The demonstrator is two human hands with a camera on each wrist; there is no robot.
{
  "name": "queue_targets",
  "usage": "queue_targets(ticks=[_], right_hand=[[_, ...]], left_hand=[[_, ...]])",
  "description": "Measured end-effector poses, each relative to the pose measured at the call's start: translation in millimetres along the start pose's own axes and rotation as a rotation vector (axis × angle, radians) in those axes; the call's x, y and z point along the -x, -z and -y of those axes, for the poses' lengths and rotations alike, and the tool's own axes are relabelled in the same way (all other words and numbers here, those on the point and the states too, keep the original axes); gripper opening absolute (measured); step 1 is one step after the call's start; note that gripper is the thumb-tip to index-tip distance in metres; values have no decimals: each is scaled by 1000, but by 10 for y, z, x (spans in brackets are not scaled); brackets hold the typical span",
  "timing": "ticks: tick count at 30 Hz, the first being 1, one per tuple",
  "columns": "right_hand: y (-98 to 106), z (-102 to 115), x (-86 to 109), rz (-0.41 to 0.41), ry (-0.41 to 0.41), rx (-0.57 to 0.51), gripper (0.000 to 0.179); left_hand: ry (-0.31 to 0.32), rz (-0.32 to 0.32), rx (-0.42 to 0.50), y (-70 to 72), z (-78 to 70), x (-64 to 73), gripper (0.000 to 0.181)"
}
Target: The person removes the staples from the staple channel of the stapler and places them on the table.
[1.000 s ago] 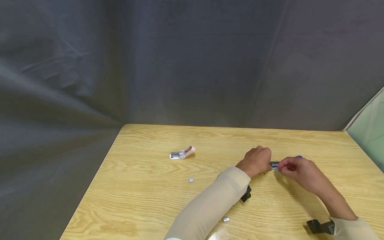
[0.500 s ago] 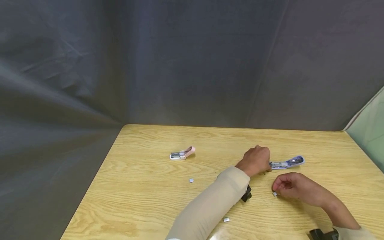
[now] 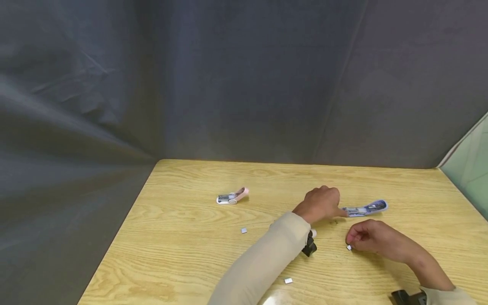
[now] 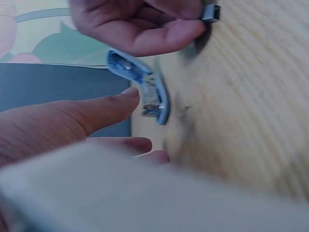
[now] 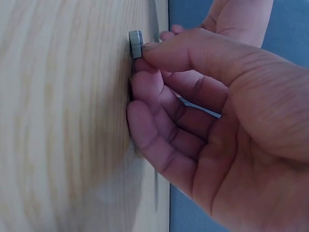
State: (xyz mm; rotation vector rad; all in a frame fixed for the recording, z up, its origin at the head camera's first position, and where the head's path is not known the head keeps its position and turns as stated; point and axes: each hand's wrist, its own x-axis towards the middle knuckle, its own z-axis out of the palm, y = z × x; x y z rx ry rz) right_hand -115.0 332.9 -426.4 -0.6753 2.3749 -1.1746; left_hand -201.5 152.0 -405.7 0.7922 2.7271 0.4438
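Note:
A blue stapler (image 3: 375, 206) lies opened out on the wooden table at the right. My left hand (image 3: 320, 204) is beside its left end; in the left wrist view the thumb (image 4: 113, 107) is extended close to the stapler's metal part, the other fingers apart from it. Whether the thumb still touches it I cannot tell. Nearer the front, my right hand (image 3: 377, 240) pinches a short block of staples (image 5: 136, 43) between thumb and index finger, low at the tabletop. Its other fingers are curled beside the wood.
A pink and white stapler (image 3: 238, 195), also opened, lies left of the hands. Two loose staple blocks lie on the table: one staple block (image 3: 244, 230) left of the left forearm, another staple block (image 3: 288, 281) near the front. A dark curtain (image 3: 244, 84) stands behind.
My right hand has drawn back from the blue stapler toward the front, the staple block now visible in its pinch. My left hand has eased left off the stapler, its thumb straightening.

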Motion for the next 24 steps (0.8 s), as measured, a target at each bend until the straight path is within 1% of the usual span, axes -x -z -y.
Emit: queue_targets(ticks=[3,8,9,12,15,19,22,24], right_hand=[[15,16,-12,21,-46,-16,6],[40,27,-13,37,-88,-14,6],[40,26,-11,38,-88,-17,6],[30,20,0,37,-71,-28,7],[10,19,14,23,-22,-6,9],[-21,54,39,-62,49,142,10],[-37,126,51,-142,73,249,11],[-45,197,48,-186,79,290,12]], left_hand=[[-47,-10,38,103,71,71,56],[-116,-65,34,266,192,221,30],[-125,-76,28,291,229,262,30],[-142,-90,18,340,359,400,41],[-157,-100,22,370,487,556,44],[-184,-124,-16,406,632,777,44],[-204,-139,-57,427,744,944,45],[-216,-146,-59,430,827,1049,47]])
